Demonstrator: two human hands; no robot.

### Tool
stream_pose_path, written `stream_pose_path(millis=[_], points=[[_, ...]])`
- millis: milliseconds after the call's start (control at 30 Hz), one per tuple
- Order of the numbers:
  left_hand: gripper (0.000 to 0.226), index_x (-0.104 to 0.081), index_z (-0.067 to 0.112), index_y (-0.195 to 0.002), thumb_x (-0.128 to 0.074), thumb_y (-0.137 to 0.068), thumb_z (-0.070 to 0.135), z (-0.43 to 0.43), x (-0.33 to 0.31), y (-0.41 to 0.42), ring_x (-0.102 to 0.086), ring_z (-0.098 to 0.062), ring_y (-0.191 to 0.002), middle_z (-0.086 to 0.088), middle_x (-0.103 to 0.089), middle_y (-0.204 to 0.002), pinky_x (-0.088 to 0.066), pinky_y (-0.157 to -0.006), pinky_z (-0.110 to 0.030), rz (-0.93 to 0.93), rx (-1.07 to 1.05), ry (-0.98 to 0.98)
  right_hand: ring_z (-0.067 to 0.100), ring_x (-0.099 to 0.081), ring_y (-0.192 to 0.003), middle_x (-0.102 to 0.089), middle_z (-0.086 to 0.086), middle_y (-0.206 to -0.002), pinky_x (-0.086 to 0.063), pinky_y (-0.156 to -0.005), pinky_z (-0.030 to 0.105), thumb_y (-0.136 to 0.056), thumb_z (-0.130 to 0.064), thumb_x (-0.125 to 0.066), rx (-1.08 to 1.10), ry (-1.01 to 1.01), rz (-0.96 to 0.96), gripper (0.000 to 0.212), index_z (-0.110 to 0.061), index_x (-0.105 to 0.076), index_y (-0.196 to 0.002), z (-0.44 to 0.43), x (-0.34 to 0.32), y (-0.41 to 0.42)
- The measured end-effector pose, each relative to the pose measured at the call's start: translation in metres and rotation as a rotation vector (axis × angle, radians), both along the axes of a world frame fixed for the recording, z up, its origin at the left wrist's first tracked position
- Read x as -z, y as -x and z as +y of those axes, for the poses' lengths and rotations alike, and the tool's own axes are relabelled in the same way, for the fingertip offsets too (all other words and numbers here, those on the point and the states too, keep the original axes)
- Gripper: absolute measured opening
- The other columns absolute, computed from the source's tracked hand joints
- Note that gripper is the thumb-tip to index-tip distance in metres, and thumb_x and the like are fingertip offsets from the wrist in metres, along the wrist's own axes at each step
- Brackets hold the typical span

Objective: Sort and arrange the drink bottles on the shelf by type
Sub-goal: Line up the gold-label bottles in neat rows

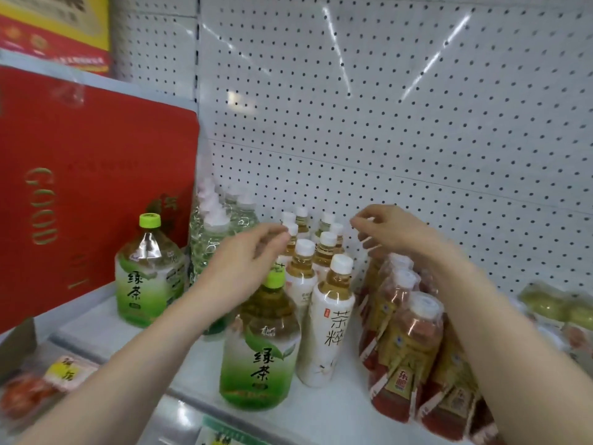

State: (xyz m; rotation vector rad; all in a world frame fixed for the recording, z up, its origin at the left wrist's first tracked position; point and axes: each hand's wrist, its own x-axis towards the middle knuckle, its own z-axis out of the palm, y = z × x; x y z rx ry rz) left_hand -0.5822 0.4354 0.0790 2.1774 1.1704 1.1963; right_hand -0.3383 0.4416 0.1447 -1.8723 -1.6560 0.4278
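White-capped tea bottles (332, 316) seem mid-sorting; left hand (247, 264) and right hand (396, 231) hover above, fingers loosely curled, empty; next, grip one neck.

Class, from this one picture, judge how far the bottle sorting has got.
Done: the slim white-labelled tea bottles stand grouped in rows, with the red-and-gold-labelled bottles together at right. In hand: the left hand and right hand hover over them, gripping nothing visible. Left: the front green-labelled lime-capped bottle stands apart from its matching bottle further left.
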Motion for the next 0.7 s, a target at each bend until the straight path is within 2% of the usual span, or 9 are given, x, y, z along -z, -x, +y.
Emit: stream_pose_path(millis=[100, 167, 233, 300, 367, 433, 567, 633, 700], points=[[0.042, -0.054, 0.022, -0.136, -0.044, -0.100, 0.041, 0.052, -0.030, -0.015, -0.058, -0.012, -0.110, 0.004, -0.061, -0.131, -0.047, -0.097, -0.032, 0.008, -0.035, 0.006, 0.025, -0.072, -0.090, -0.065, 0.011, -0.116, -0.062, -0.080, 0.036, -0.098, -0.029, -0.059, -0.023, 0.069, -0.087, 0.030, -0.016, -0.061, -0.126, 0.044, -0.006, -0.009], [0.046, -0.048, 0.019, -0.141, -0.044, -0.100, 0.040, 0.089, -0.044, -0.031, -0.055, -0.021, -0.121, -0.002, -0.055, -0.140, -0.045, -0.102, -0.037, 0.189, -0.098, 0.025, 0.024, -0.072, -0.088, -0.061, 0.011, -0.126, -0.062, -0.080, 0.035, -0.096, -0.031, -0.063, -0.071, 0.187, -0.125, 0.040, -0.019, -0.057, -0.133, 0.067, -0.002, -0.007], [0.051, -0.043, 0.014, -0.144, -0.043, -0.101, 0.040, 0.119, -0.050, -0.049, -0.051, -0.025, -0.127, -0.008, -0.050, -0.145, -0.041, -0.102, -0.037, 0.419, -0.151, 0.130, 0.024, -0.073, -0.086, -0.057, 0.013, -0.134, -0.062, -0.080, 0.036, -0.093, -0.031, -0.066, -0.083, 0.233, -0.161, 0.050, -0.019, -0.053, -0.140, 0.083, 0.006, -0.002], [0.054, -0.046, 0.007, -0.140, -0.044, -0.100, 0.043, 0.141, -0.050, -0.063, -0.056, -0.024, -0.115, -0.011, -0.054, -0.140, -0.045, -0.094, -0.034, 0.569, -0.170, 0.242, 0.026, -0.074, -0.084, -0.056, 0.015, -0.136, -0.062, -0.079, 0.034, -0.093, -0.029, -0.067, -0.053, 0.200, -0.215, 0.053, -0.018, -0.050, -0.142, 0.092, 0.014, 0.001], [0.054, -0.054, 0.004, -0.131, -0.053, -0.095, 0.044, 0.157, -0.051, -0.069, -0.062, -0.020, -0.098, -0.013, -0.064, -0.126, -0.051, -0.085, -0.031, 0.609, -0.158, 0.326, 0.026, -0.075, -0.084, -0.059, 0.015, -0.132, -0.061, -0.079, 0.033, -0.093, -0.028, -0.067, -0.018, 0.179, -0.218, 0.052, -0.017, -0.051, -0.141, 0.095, 0.016, 0.000], [0.048, -0.062, 0.005, -0.119, -0.062, -0.089, 0.044, 0.166, -0.050, -0.071, -0.068, -0.021, -0.093, -0.010, -0.070, -0.110, -0.056, -0.080, -0.031, 0.629, -0.129, 0.336, 0.026, -0.074, -0.084, -0.061, 0.014, -0.128, -0.060, -0.084, 0.037, -0.092, -0.029, -0.068, -0.022, 0.181, -0.200, 0.052, -0.017, -0.052, -0.140, 0.094, 0.017, -0.001], [0.035, -0.066, 0.014, -0.116, -0.061, -0.090, 0.038, 0.171, -0.051, -0.074, -0.063, -0.019, -0.089, -0.006, -0.070, -0.111, -0.044, -0.062, -0.024, 0.663, 0.001, 0.267, 0.025, -0.069, -0.095, -0.065, 0.008, -0.110, -0.057, -0.090, 0.039, -0.088, -0.037, -0.071, -0.067, 0.150, -0.270, 0.048, -0.018, -0.060, -0.132, 0.096, 0.013, 0.000], [0.036, -0.064, 0.019, -0.122, -0.061, -0.090, 0.035, 0.173, -0.049, -0.074, -0.062, -0.019, -0.097, -0.004, -0.068, -0.117, -0.048, -0.073, -0.027, 0.627, 0.064, 0.270, 0.027, -0.067, -0.097, -0.062, 0.002, -0.096, -0.057, -0.090, 0.041, -0.087, -0.036, -0.073, -0.083, 0.125, -0.252, 0.043, -0.017, -0.064, -0.125, 0.096, 0.014, 0.001], [0.039, -0.062, 0.025, -0.127, -0.062, -0.089, 0.033, 0.174, -0.049, -0.072, -0.061, -0.020, -0.106, -0.002, -0.065, -0.125, -0.051, -0.089, -0.034, 0.579, 0.108, 0.293, 0.028, -0.066, -0.100, -0.061, 0.001, -0.097, -0.057, -0.090, 0.043, -0.086, -0.033, -0.074, -0.098, 0.098, -0.188, 0.040, -0.017, -0.066, -0.122, 0.097, 0.017, 0.000]])
